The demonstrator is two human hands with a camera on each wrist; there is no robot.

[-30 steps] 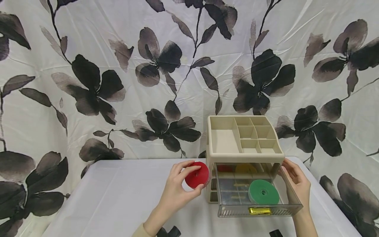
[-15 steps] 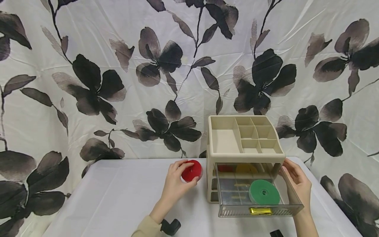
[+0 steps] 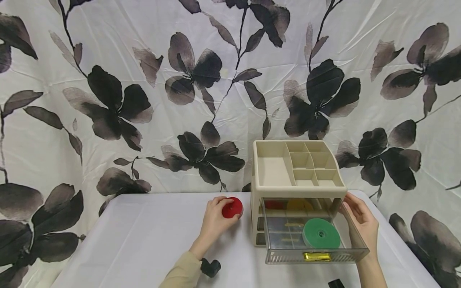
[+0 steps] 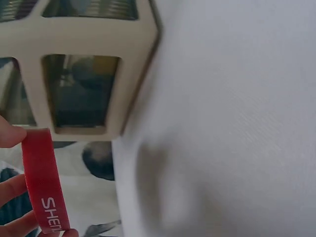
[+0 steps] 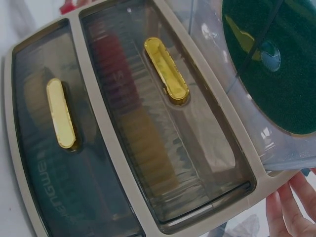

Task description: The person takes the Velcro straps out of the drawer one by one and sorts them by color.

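Observation:
My left hand point(image 3: 215, 218) pinches a red roll of tape point(image 3: 233, 207) between thumb and fingers, low over the white table and left of the beige drawer organizer point(image 3: 299, 192). White letters mark the rim of the red roll point(image 4: 47, 182) in the left wrist view. The organizer's top drawer point(image 3: 284, 257), see-through with a gold handle point(image 3: 317, 256), is pulled out. A green roll of tape point(image 3: 321, 233) lies flat inside it. My right hand point(image 3: 363, 224) touches the organizer's right side beside that drawer; its fingers point(image 5: 291, 205) look relaxed, the thumb hidden.
Two lower drawers are closed: red and yellow rolls point(image 5: 143, 143) show through one, a green roll point(image 5: 64, 192) through the other. Divided compartments point(image 3: 302, 164) top the organizer. A black object point(image 3: 210, 267) sits by the left wrist, another point(image 3: 336, 283) at the front edge.
The left hand has carried the red roll leftward, away from the organizer, and then slightly lower. The right hand, the drawer and the green roll stay in place.

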